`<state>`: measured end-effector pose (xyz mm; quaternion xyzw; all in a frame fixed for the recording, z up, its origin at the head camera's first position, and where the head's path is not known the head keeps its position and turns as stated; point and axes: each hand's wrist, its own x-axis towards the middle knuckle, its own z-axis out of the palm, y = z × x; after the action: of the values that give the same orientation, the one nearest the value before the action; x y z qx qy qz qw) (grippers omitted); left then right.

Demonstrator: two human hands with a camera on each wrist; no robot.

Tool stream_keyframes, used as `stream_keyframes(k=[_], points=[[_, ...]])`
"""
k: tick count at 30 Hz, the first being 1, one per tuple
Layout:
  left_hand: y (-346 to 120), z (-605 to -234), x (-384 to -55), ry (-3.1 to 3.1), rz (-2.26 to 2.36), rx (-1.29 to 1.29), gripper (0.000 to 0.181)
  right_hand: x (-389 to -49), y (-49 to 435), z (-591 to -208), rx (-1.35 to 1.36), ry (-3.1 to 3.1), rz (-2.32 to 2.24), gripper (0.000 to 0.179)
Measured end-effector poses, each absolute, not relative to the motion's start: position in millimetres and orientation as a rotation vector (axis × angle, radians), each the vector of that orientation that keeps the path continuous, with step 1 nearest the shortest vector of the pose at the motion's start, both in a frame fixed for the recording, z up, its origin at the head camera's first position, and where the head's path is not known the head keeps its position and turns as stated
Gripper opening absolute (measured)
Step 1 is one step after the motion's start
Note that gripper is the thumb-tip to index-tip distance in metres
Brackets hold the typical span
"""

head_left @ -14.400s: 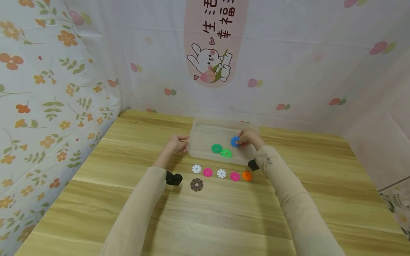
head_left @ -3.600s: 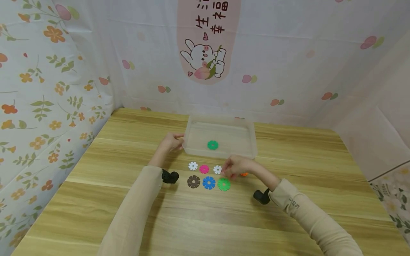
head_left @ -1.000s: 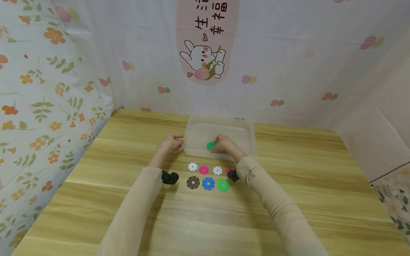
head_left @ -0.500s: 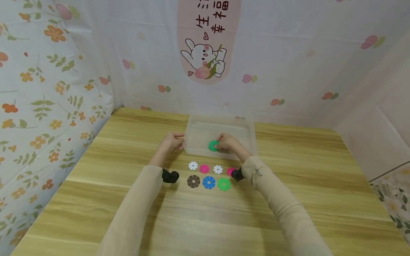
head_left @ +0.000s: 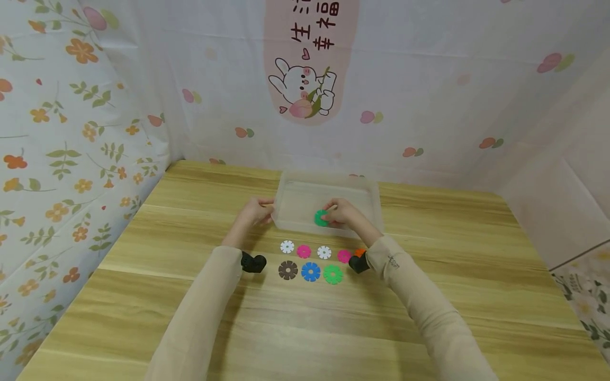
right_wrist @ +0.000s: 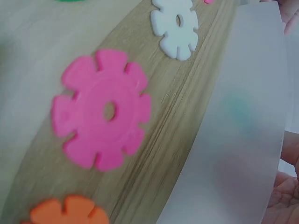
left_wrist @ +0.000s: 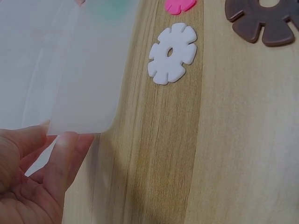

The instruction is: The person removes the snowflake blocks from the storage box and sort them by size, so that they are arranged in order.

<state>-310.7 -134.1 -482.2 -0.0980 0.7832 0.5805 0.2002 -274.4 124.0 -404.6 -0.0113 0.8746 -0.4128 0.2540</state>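
In the head view my right hand [head_left: 339, 211] is inside the clear plastic box [head_left: 329, 228] and pinches a green notched disc [head_left: 321, 218] at its right edge. My left hand [head_left: 257, 211] holds the box's left end. The left wrist view shows its thumb and fingers [left_wrist: 60, 154] at the box's rim and corner. In front of the box lies a row of small discs: white [head_left: 287, 246], pink [head_left: 303, 251], white [head_left: 324, 252], pink [head_left: 344, 256] and orange [head_left: 360, 253], the last partly hidden by the right wrist camera. Nearer are larger brown [head_left: 288, 270], blue [head_left: 311, 272] and light green [head_left: 332, 274] discs.
The box stands at the back of a wooden table [head_left: 305, 333], close to a printed cloth backdrop [head_left: 405, 106]. A flowered cloth [head_left: 90, 159] hangs along the left side. Black wrist cameras, such as the left one [head_left: 253, 263], sit over the tabletop near the disc rows.
Blue and light green discs have left the box for the nearer row beside the brown one. My right hand went back into the box, took the green disc and shifted it slightly right. Left hand stays.
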Motion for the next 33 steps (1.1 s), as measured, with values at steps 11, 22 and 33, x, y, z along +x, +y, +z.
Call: stream_keyframes(k=[11, 22, 33], points=[[-146.8, -525.8, -336.0, 2.166, 1.686, -0.243, 0.037, -269.6, 142.8, -401.7, -0.062, 2.374, -1.150, 0.031], [-147.7, -535.9, -343.1, 2.168, 1.678, -0.250, 0.039, -257.9, 163.4, -383.2, -0.129, 2.356, -1.190, 0.034], [-147.9, -527.9, -339.4, 2.121, 1.720, -0.226, 0.033, -246.9, 178.8, -367.5, -0.226, 2.331, -1.208, 0.033]])
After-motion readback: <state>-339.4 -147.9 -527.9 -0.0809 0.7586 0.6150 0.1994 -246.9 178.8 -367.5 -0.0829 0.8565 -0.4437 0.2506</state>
